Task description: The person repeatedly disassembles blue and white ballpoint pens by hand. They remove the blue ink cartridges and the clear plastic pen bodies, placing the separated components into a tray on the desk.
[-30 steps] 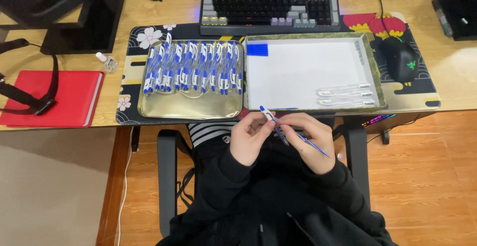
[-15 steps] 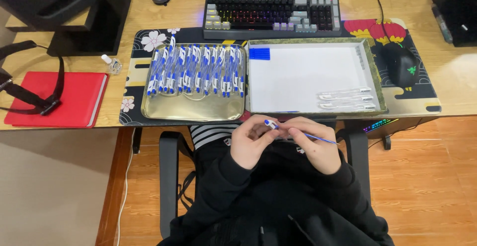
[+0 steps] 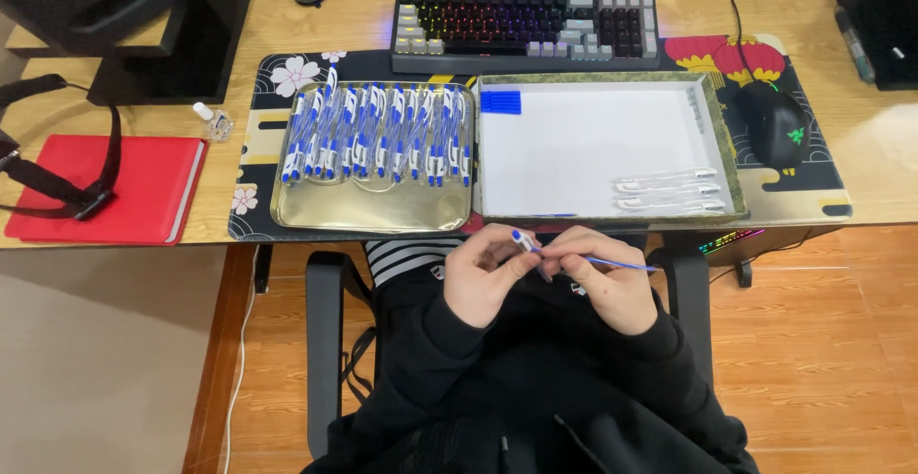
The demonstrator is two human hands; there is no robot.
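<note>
Black long sleeves, perhaps striped undershirt.

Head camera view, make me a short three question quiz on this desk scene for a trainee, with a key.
1. True or false: the gold tray holds a row of blue and white pens.
2. What lies in the white tray: A) scissors, B) clear pen barrels, C) coins?
3. What do the left hand and right hand hold between them?

Key
1. True.
2. B, near its front right corner, with a small blue piece at the back left.
3. A pen part with a thin blue refill, held over the lap.
</note>
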